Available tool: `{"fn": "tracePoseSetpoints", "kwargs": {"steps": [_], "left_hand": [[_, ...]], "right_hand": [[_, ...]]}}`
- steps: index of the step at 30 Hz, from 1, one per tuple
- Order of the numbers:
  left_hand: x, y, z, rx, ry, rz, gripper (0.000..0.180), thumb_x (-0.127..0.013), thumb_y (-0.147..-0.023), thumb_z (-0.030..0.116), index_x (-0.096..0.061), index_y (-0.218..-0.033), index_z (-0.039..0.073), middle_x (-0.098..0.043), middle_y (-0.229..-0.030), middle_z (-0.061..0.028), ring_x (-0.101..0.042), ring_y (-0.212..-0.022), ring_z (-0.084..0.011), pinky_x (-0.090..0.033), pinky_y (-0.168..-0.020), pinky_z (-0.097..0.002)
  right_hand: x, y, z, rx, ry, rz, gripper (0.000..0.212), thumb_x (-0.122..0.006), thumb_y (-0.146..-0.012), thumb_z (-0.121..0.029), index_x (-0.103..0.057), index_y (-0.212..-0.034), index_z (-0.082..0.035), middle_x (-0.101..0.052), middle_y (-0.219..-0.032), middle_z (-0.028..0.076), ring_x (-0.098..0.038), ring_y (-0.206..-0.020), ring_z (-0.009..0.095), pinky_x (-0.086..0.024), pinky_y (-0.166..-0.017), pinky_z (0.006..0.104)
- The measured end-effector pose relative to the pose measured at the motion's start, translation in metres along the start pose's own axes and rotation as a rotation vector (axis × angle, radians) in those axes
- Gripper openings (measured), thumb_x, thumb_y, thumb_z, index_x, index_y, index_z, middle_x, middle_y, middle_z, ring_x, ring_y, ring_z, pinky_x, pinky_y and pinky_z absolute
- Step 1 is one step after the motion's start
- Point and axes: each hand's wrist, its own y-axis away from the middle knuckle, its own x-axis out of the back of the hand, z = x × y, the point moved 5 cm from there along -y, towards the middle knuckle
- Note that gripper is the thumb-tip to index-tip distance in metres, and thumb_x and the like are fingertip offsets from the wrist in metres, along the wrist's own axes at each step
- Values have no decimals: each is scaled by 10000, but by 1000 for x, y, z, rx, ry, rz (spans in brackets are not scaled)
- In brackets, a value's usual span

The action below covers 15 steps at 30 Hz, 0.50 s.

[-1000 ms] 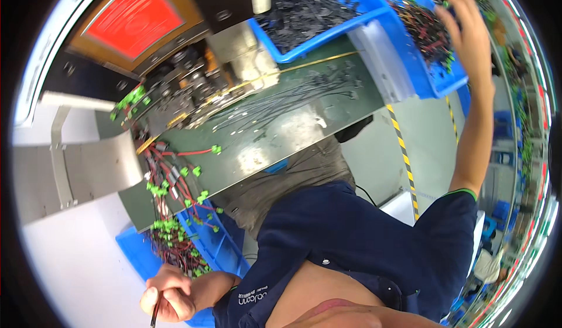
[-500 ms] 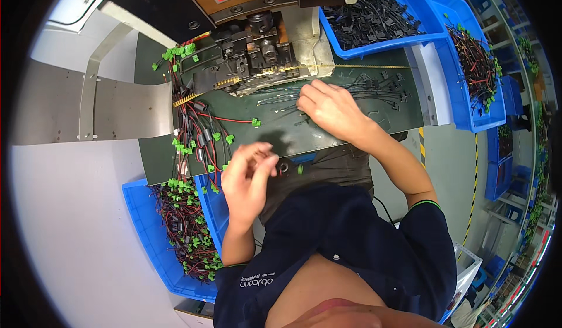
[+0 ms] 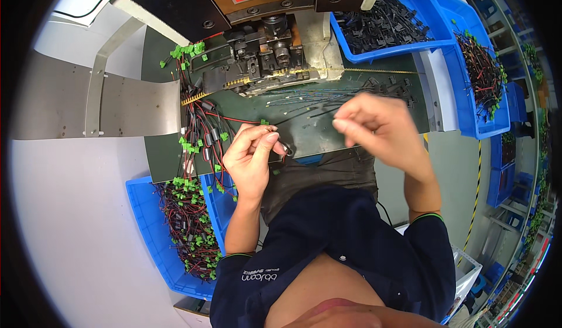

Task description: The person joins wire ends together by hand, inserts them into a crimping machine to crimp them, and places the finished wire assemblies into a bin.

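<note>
My left hand (image 3: 250,155) is closed in a pinch at the bench's front edge. A wire lead with a dark, rounded part (image 3: 285,149) sticks out at its fingertips. To the right, my right hand (image 3: 380,126) is raised over the bench, smeared by motion, thumb and forefinger together; anything between them cannot be made out. Behind it, several thin black wires (image 3: 316,97) with black connectors (image 3: 392,85) lie spread on the green bench top (image 3: 304,138). Red and black leads with green connectors (image 3: 208,135) are piled left of my left hand.
A crimping machine (image 3: 263,56) with a brass terminal strip (image 3: 193,98) stands at the back. A curved metal guide (image 3: 137,105) is on the left. Blue bins of leads flank the bench: lower left (image 3: 146,228), back right (image 3: 386,52) and far right (image 3: 489,130).
My right hand has lifted off the black wires and moved right and toward me. My left hand has moved slightly up and right, its fingers closer together. The view has shifted slightly.
</note>
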Motion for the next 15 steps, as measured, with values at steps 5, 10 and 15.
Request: {"fn": "tracePoseSetpoints", "kwargs": {"steps": [5,10,15], "left_hand": [[-5,0,-11,138,276,-9,93,-647,-884,-85,-634,-975,-71,-632,-900,-123,-664,-660,-176,-549,-606,-269],[-1,2,-13,33,118,-30,82,-652,-880,-85,-667,-959,-74,-636,-944,-136,-664,-685,-174,-553,-612,-273],[1,3,-12,96,184,18,104,-642,-905,-36,-680,-993,-76,-647,-946,-139,-640,-690,-171,-526,-658,-264]], "right_hand": [[-61,-3,38,49,-361,5,55,-643,-911,35,-617,-959,28,-670,-816,56,-664,-720,101,-515,-613,233],[-93,-9,58,120,-528,104,99,-668,-909,-5,-619,-986,33,-672,-805,56,-668,-740,109,-528,-630,247],[-94,-11,68,10,-553,59,106,-671,-913,-6,-627,-997,38,-662,-826,51,-635,-746,86,-510,-626,234]]}}
